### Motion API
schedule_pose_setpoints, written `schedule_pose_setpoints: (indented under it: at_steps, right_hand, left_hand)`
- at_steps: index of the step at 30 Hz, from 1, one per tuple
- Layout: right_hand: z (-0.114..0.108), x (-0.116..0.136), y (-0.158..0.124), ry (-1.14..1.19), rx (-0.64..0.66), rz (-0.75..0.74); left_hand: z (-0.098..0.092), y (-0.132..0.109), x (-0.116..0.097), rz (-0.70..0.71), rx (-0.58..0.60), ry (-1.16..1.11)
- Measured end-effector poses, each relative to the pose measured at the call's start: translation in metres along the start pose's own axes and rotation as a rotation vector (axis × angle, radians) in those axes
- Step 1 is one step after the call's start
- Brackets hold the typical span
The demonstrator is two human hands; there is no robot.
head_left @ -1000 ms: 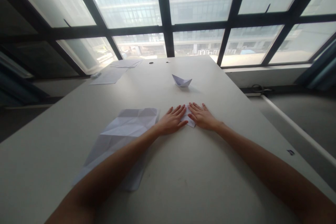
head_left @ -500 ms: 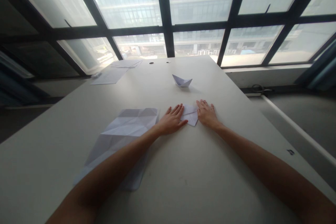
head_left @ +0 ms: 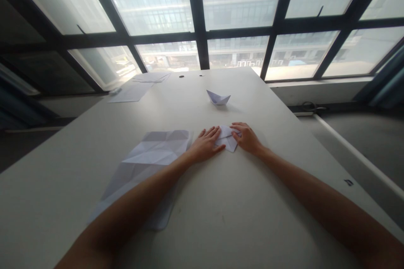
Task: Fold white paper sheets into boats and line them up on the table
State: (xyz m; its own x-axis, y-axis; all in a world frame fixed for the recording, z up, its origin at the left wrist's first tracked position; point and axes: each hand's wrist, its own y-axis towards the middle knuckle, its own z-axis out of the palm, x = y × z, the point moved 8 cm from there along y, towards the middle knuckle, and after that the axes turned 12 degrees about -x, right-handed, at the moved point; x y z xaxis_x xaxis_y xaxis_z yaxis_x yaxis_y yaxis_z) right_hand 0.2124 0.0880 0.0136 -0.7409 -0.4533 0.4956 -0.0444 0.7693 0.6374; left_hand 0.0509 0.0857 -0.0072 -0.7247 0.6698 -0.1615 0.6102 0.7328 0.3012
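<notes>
A small folded piece of white paper (head_left: pixel 227 139) lies on the table between my two hands. My left hand (head_left: pixel 206 143) rests flat with fingers stretched over the paper's left side, its thumb near the lower edge. At the right corner, my right hand (head_left: pixel 248 138) has its fingers bent and its thumb on the paper, pinching that part. Beyond both hands stands a folded paper boat (head_left: pixel 219 98). A large creased sheet of paper (head_left: pixel 154 147) lies beside and partly under my left forearm.
The white table (head_left: pixel 252 214) stretches toward the windows (head_left: pixel 236 0). Several loose paper sheets (head_left: pixel 131 92) lie at its far left. A small dark mark (head_left: pixel 349 182) shows near the right edge, and a white pipe (head_left: pixel 353 147) runs beyond that side.
My right hand has gone from lying flat at the paper's right side to bent fingers and thumb on its right corner. My left hand has stayed in place.
</notes>
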Motion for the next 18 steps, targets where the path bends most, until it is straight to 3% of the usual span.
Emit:
schedule_pose_setpoints:
  at_steps: [4, 6, 13, 18]
  right_hand:
    - [0.010, 0.013, -0.007, -0.041, 0.170, -0.148]
    - [0.011, 0.015, -0.008, -0.058, 0.195, -0.169]
    - [0.003, 0.011, -0.003, -0.115, 0.141, -0.094]
    - [-0.003, -0.001, -0.002, -0.239, 0.102, 0.044]
  left_hand:
    - [-0.002, 0.000, 0.000, -0.013, -0.008, -0.030]
    - [-0.003, 0.000, -0.001, -0.019, -0.016, -0.043]
    - [-0.008, 0.004, 0.008, -0.035, -0.140, -0.104]
    - [-0.012, 0.008, 0.016, -0.055, -0.218, -0.221]
